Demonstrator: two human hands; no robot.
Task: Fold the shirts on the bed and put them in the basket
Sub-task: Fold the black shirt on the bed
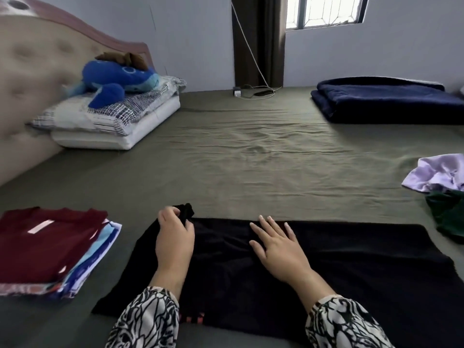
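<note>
Black shirt [351,259] lies spread on bed [238,159]; left hand [174,234] pinches its corner, right hand [275,244] rests flat, fingers spread; folded stack [50,244] lies left.

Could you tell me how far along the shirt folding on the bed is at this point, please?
Done: a stack of folded shirts, maroon on top, lies at the left. In hand: the black shirt lies spread out; the left hand pinches its far edge and the right hand presses flat on it. Left: the crumpled lilac shirt and dark green garment at the right are unfolded. No basket is in view.
</note>
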